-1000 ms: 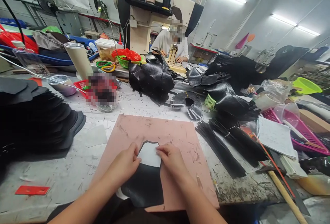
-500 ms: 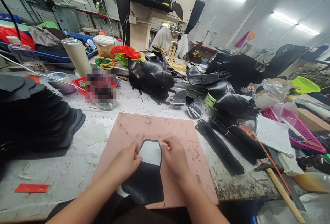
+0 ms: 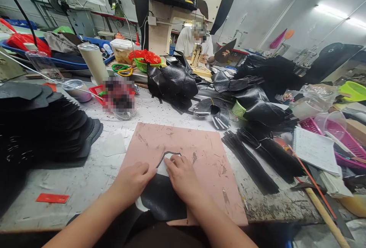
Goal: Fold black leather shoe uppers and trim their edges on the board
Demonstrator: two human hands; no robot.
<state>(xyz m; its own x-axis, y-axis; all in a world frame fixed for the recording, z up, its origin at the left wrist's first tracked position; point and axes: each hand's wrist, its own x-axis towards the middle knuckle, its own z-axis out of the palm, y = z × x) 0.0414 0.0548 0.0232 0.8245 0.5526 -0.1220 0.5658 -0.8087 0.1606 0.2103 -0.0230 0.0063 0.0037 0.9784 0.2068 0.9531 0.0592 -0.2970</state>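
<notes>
A black leather piece (image 3: 162,198) with a white backing patch (image 3: 163,170) at its far end lies on the pink board (image 3: 211,152) in front of me. My left hand (image 3: 134,181) pinches the leather's left edge beside the patch, thumb and finger together. Across the patch lies my right hand (image 3: 183,175), its fingers stretched over the white surface and hiding most of it. A thin black rim curves round the patch's far end. The near end of the leather reaches the board's front edge, close to my body.
A tall stack of black leather pieces (image 3: 54,126) stands left; a red strip (image 3: 52,198) lies nearer. Right are bundled black strips (image 3: 254,160), a notebook (image 3: 316,151) and a hammer (image 3: 323,210). Behind are leather parts (image 3: 174,80), a sewing machine (image 3: 158,31) and a seated person (image 3: 185,42).
My right hand has moved left from the leather's right edge onto the white patch. The left hand stays at the left edge. The view has shifted slightly, and the person behind has raised their head.
</notes>
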